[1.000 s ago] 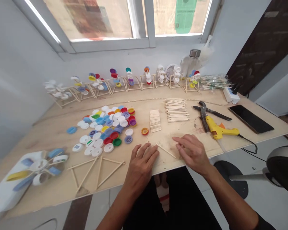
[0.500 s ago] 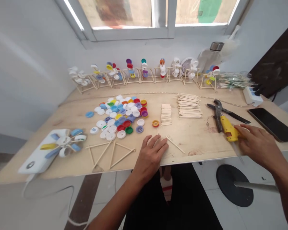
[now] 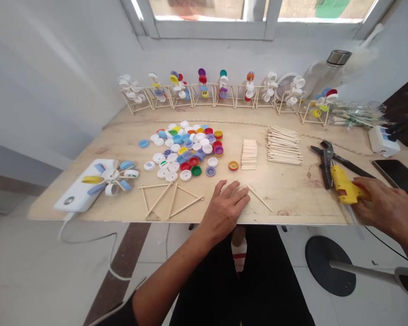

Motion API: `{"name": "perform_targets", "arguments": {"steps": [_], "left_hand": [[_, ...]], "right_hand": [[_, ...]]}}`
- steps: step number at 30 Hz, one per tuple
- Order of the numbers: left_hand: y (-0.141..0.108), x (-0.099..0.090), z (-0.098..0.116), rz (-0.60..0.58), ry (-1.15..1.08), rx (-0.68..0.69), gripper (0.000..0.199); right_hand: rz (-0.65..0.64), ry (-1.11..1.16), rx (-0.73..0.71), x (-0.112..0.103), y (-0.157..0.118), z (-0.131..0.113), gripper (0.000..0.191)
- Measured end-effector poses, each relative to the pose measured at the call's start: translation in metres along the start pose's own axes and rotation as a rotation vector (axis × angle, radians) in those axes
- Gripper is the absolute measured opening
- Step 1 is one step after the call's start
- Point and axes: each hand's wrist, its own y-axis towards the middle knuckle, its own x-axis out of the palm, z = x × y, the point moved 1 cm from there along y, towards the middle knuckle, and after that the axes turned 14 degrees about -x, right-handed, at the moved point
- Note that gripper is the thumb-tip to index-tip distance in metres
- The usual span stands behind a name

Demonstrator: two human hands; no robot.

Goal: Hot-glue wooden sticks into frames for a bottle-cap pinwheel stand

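Note:
My left hand [image 3: 224, 206] rests on the table near its front edge, fingers extended and slightly apart. A single wooden stick [image 3: 261, 198] lies just right of its fingertips. At the right, my right hand [image 3: 382, 199] is closed around the yellow glue gun [image 3: 343, 184], whose front end sits against the pliers [image 3: 327, 164]. Two triangular stick frames, a left one [image 3: 156, 186] and a right one [image 3: 188, 192], lie flat left of my left hand. Beyond it are a pile of colourful bottle caps [image 3: 193, 161] and a lone yellow-orange cap [image 3: 233, 165].
Short sticks [image 3: 249, 155] and longer sticks [image 3: 284, 146] lie in stacks. Several stick stands with cap wheels [image 3: 203, 93] line the wall. A cap wheel [image 3: 111, 176] rests on a white power bank [image 3: 78, 192]. A phone [image 3: 399, 176] and a white socket block [image 3: 383, 141] are at right.
The camera view has shifted, so the table's contents appear higher and further right. Both hands keep about the same places on the table, the right still gripping the glue gun.

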Motion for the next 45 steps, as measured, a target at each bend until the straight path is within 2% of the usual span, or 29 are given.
{"name": "perform_targets", "arguments": {"steps": [4,8,11,13,15,16,19,21,26,32,45], "left_hand": [[0.0,0.0,0.0,0.001,0.004,0.004,0.022],[-0.001,0.001,-0.001,0.014,-0.012,0.007,0.022],[0.0,0.001,-0.002,0.018,-0.029,0.007,0.022],[0.0,0.002,-0.002,0.016,-0.031,0.007,0.023],[0.0,0.002,-0.001,0.013,-0.024,0.007,0.023],[0.0,0.002,-0.001,0.014,-0.02,0.007,0.023],[0.0,0.001,0.0,0.018,-0.018,0.007,0.022],[0.0,0.001,0.0,0.013,-0.017,0.007,0.022],[0.0,-0.001,-0.001,-0.002,-0.006,0.005,0.022],[0.0,-0.001,-0.001,-0.015,-0.006,0.005,0.022],[0.001,-0.002,-0.001,-0.013,-0.012,-0.004,0.021]], "right_hand": [[0.039,0.224,0.134,0.001,-0.003,-0.002,0.04],[0.123,0.589,0.382,-0.01,-0.001,-0.012,0.044],[0.317,0.855,0.558,-0.032,0.002,-0.029,0.038],[0.459,1.105,0.571,-0.048,0.004,-0.046,0.033],[0.532,1.238,0.562,-0.059,0.006,-0.063,0.032],[0.499,1.251,0.539,-0.062,0.007,-0.071,0.033],[0.237,1.164,0.416,-0.059,0.012,-0.096,0.036],[0.126,1.098,0.304,-0.053,0.017,-0.112,0.037],[-0.014,1.063,0.044,-0.043,0.032,-0.14,0.03],[-0.068,1.026,0.014,-0.037,0.038,-0.152,0.03],[-0.048,0.967,-0.018,-0.031,0.042,-0.159,0.028]]}}
